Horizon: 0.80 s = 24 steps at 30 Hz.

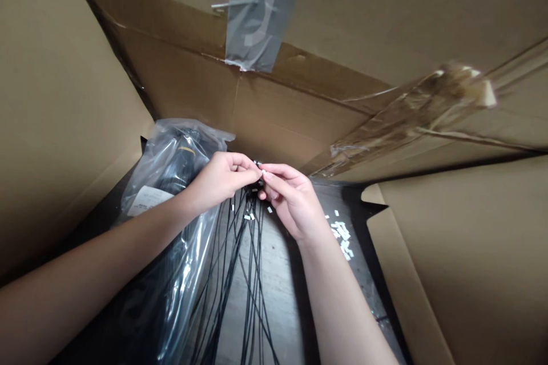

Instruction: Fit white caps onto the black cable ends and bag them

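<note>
My left hand (pixel 220 181) and my right hand (pixel 289 199) meet at the top of a bunch of thin black cables (pixel 240 274), which fan downward from there. The left fingers pinch the gathered cable ends, though they hide most of the grip. Between its thumb and forefinger, my right hand holds a small white tag (pixel 263 172) against those ends. Several similar white tags (pixel 343 234) lie on a black sheet (pixel 338 197) to the right of my right wrist. A few more sit among the cables.
Brown cardboard box walls and flaps (pixel 64 97) surround my hands closely. A grey tape strip (pixel 261 11) and torn brown tape (pixel 411 114) cross the flaps above. A clear plastic bag (pixel 188 148) holds a long black object at left, under my left forearm.
</note>
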Available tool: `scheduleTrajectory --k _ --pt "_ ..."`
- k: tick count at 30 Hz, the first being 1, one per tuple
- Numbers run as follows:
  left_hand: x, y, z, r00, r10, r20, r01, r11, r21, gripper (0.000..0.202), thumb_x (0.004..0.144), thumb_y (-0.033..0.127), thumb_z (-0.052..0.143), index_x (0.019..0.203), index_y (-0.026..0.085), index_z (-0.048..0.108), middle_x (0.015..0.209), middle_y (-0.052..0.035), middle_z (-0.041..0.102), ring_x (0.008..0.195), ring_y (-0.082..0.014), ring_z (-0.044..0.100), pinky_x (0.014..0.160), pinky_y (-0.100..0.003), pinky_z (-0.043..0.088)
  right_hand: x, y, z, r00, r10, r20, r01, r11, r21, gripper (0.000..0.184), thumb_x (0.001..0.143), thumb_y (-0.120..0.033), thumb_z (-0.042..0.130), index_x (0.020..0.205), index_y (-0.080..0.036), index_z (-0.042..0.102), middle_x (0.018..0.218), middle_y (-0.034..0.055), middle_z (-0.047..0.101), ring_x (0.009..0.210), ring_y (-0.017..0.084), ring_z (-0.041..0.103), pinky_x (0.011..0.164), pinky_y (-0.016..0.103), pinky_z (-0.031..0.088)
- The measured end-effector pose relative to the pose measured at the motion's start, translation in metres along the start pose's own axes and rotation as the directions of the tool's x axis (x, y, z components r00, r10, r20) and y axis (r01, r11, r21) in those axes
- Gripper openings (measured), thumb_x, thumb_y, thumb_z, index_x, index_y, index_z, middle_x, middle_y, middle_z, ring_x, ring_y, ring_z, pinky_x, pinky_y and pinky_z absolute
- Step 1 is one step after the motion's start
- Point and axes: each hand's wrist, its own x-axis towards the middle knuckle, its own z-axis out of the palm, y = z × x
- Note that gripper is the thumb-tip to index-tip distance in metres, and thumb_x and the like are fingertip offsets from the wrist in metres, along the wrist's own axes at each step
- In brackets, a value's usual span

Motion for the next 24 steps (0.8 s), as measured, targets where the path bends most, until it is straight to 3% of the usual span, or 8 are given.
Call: scheduleTrajectory --k 24 --pt "-0.0024 0.0065 0.0002 0.999 -0.047 0.026 0.047 0.999 -0.004 0.014 0.078 0.026 0.066 0.073 0.013 0.069 0.054 0.0048 0.053 0.044 -0.0039 0.037 0.042 -0.019 0.024 -0.0011 -0.0033 -0.0017 0.999 0.046 0.021 -0.045 0.998 -0.035 0.019 0.068 -0.029 0.082 0.084 -0.022 0.077 0.063 -0.0041 0.055 0.055 0.008 0.036 0.059 0.026 0.048"
